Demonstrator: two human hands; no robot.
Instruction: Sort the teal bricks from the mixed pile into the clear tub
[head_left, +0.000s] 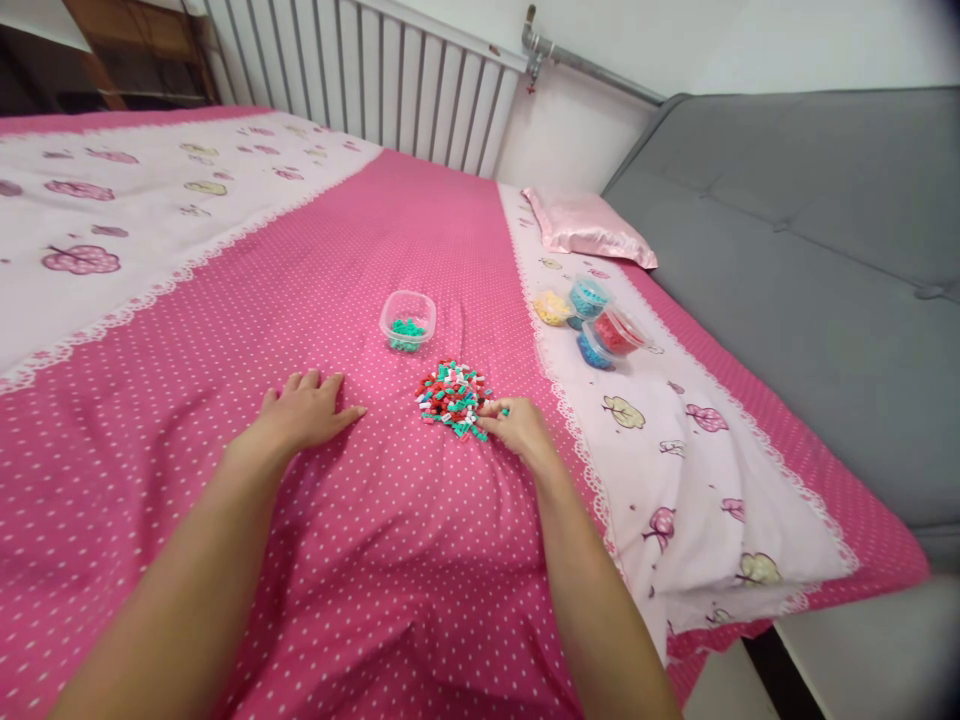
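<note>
A pile of small plastic building blocks [454,398], mixed red, green and white, lies on the pink dotted bedspread [420,560]. At the pile's right edge, my right hand [517,425] is closed in a pinch, its fingertips touching the blocks. A small green block [505,411] shows at its curled fingers. My left hand [306,410] lies flat on the cloth left of the pile, fingers spread and holding nothing. Just beyond the pile stands a clear plastic tub [409,300], with several green blocks [407,334] in its bottom.
To the right are a bag of yellow pieces [553,308], a tub of light blue pieces [589,297], a tilted tub of red pieces [619,332] and a darker blue one [594,350]. Behind them lie a pink pillow [589,227] and a grey padded headboard [795,200].
</note>
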